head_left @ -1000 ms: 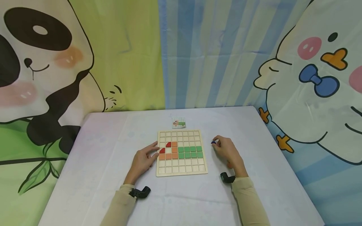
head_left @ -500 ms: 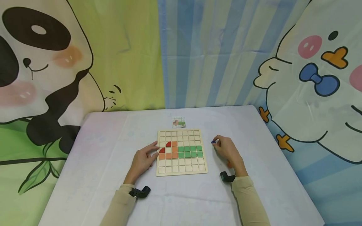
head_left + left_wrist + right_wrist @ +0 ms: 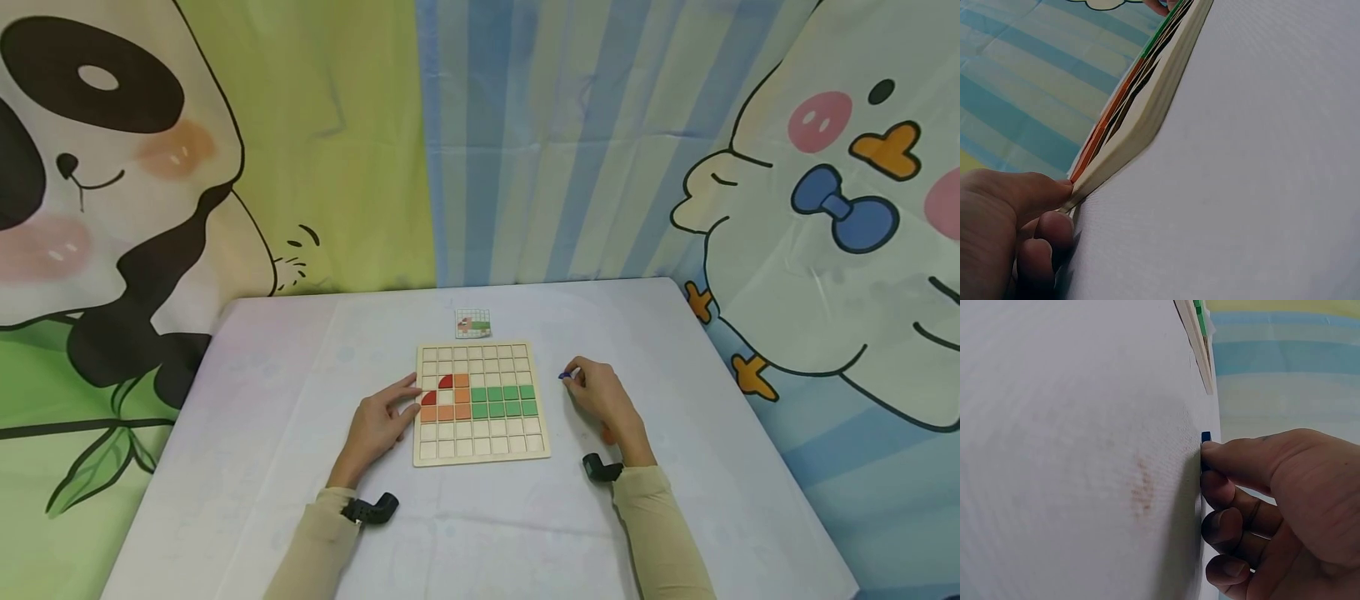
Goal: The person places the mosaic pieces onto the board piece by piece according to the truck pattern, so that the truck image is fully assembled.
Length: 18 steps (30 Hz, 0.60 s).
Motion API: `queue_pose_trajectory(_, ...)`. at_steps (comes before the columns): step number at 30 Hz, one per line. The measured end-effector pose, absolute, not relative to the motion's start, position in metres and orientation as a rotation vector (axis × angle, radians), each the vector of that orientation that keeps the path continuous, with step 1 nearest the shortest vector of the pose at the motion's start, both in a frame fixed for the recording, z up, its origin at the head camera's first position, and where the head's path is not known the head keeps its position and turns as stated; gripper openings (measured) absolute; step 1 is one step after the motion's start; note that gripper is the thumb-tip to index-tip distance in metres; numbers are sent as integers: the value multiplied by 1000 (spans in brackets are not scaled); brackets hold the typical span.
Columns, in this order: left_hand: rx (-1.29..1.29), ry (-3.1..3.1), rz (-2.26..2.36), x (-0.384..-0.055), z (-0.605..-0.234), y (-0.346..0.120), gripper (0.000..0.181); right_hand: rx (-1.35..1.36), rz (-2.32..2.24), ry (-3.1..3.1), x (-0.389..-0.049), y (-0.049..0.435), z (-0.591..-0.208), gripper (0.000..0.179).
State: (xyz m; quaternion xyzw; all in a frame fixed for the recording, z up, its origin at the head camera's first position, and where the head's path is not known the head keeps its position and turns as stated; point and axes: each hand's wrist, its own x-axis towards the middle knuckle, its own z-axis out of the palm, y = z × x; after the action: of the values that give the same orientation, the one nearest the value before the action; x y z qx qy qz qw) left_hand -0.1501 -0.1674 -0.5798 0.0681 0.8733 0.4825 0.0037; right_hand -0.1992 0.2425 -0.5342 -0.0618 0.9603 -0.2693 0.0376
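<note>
A square wooden grid board (image 3: pixel 483 462) lies flat on the table, with red quarter-round, orange and green tiles in some of its cells. At its left edge is my left hand (image 3: pixel 375 431); the thumb and forefinger touch the rim apart from each other. In the left wrist view, the left thumb (image 3: pixel 1044 190) rests on the board's corner, with other fingers bent beneath it. To the right of the board, my right hand (image 3: pixel 600 396) pinches a small dark-blue piece (image 3: pixel 1206 436) between thumb and forefinger, close to the tabletop. Its exact shape is mostly covered by the fingers.
A small printed card (image 3: pixel 472 323) with a coloured grid picture lies just beyond the board. An orange object (image 3: pixel 607 436) sits partly hidden beside the right wrist. White cloth covers the table (image 3: pixel 300 350), and patterned curtains (image 3: pixel 525 150) stand behind it.
The blue piece looks slightly turned between the right fingertips. Both hands and the board keep their places; the head view has shifted very slightly.
</note>
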Motion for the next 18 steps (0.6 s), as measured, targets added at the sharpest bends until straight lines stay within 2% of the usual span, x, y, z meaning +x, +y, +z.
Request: queue_pose_trajectory(18,197,2747,1512,-152,-580,-167,38,-196,-846,2925,-200,232,-528,19)
